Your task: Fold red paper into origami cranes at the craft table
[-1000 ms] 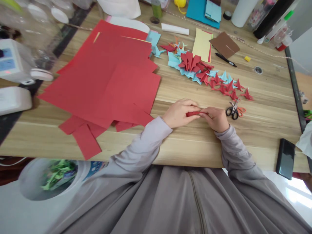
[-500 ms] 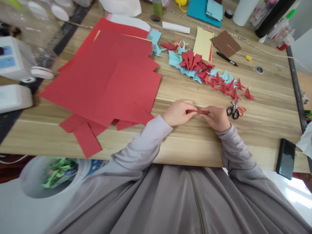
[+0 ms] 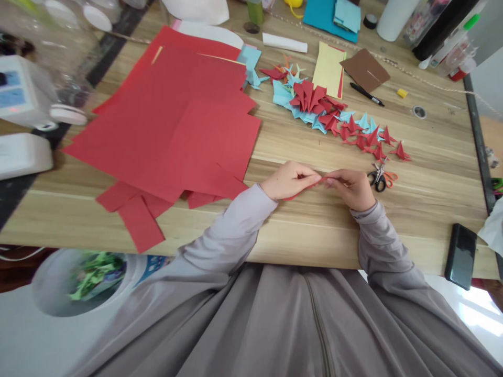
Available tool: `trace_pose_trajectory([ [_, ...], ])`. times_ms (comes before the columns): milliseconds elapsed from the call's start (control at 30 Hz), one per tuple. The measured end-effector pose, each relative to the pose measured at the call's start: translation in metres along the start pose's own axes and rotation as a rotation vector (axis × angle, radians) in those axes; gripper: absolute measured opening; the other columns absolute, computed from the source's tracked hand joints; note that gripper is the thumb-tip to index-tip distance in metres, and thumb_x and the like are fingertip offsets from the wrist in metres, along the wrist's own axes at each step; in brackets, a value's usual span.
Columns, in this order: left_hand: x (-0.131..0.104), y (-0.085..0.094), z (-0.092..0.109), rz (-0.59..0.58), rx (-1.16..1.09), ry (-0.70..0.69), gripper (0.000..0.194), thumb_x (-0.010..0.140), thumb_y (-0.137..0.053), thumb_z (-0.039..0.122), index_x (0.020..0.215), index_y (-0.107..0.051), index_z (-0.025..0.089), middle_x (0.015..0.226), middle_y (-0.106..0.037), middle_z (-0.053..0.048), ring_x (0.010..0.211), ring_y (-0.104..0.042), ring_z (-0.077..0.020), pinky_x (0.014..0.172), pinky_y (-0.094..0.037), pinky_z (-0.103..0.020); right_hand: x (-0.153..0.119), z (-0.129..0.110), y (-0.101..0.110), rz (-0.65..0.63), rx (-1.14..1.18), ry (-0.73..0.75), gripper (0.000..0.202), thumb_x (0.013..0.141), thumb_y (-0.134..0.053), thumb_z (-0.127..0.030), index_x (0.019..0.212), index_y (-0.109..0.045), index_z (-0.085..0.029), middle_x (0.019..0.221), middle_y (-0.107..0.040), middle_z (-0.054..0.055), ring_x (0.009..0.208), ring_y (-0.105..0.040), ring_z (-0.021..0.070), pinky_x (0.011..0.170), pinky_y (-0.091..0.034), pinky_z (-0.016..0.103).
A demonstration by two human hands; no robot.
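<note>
Between both hands is a small piece of folded red paper [image 3: 293,197], mostly covered by the fingers. My left hand [image 3: 288,180] pinches it, and a red edge shows below that palm. My right hand [image 3: 351,187] pinches its other end, thumb against forefinger. The fingertips of the two hands almost meet. Just right of my right hand lie scissors [image 3: 378,179] with black handles, beside an orange-handled pair [image 3: 390,179]. Beyond the hands, folded red paper cranes [image 3: 372,137] and light-blue ones [image 3: 365,122] lie in a row.
Large red paper sheets [image 3: 168,120] cover the table's left side, with red strips [image 3: 140,222] near the front edge. Yellow paper [image 3: 328,70], brown paper [image 3: 365,70] and a black pen [image 3: 366,94] lie farther back. A phone [image 3: 461,256] rests at front right. A bin [image 3: 47,293] stands below left.
The red paper has turned, so its edge now shows below my left hand instead of lying level between the hands. My right hand has shifted slightly right, its fingertips toward the left hand's.
</note>
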State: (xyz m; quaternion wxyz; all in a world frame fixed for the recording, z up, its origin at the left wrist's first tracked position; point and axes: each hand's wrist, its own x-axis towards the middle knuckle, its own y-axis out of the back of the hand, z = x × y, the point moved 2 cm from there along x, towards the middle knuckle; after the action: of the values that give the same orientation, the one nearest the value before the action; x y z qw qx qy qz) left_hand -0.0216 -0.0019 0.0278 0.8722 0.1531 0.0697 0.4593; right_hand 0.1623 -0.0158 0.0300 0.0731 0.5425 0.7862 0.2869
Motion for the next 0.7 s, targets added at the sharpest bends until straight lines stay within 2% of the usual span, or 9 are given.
trace_pose_trajectory([
  [200, 0.001, -0.005, -0.002, 0.048, -0.090, 0.017, 0.019, 0.079, -0.058, 0.025, 0.079, -0.072, 0.013, 0.076, -0.073, -0.005, 0.068, -0.064, -0.0117, 0.063, -0.049, -0.021, -0.001, 0.002, -0.003, -0.002, 0.134, -0.060, 0.028, 0.083, -0.061, -0.041, 0.087, -0.070, -0.016, 0.075, -0.072, 0.007, 0.067, -0.069, 0.0158, 0.065, -0.057, 0.029],
  [433, 0.000, -0.010, -0.005, 0.077, -0.109, 0.046, 0.018, 0.078, -0.059, 0.024, 0.075, -0.072, 0.012, 0.070, -0.072, -0.006, 0.061, -0.064, -0.0122, 0.059, -0.050, -0.022, -0.001, 0.004, -0.004, 0.029, 0.182, -0.105, 0.027, 0.079, -0.065, -0.041, 0.082, -0.068, -0.015, 0.070, -0.071, 0.006, 0.064, -0.067, 0.0153, 0.063, -0.056, 0.029],
  [700, 0.000, -0.013, -0.003, 0.080, -0.155, 0.054, 0.020, 0.079, -0.062, 0.029, 0.075, -0.071, 0.012, 0.070, -0.072, -0.006, 0.061, -0.063, -0.0116, 0.058, -0.049, -0.022, 0.001, 0.009, -0.007, 0.010, 0.358, -0.179, 0.030, 0.072, -0.073, -0.043, 0.079, -0.066, -0.015, 0.068, -0.069, 0.004, 0.062, -0.066, 0.0142, 0.061, -0.056, 0.028],
])
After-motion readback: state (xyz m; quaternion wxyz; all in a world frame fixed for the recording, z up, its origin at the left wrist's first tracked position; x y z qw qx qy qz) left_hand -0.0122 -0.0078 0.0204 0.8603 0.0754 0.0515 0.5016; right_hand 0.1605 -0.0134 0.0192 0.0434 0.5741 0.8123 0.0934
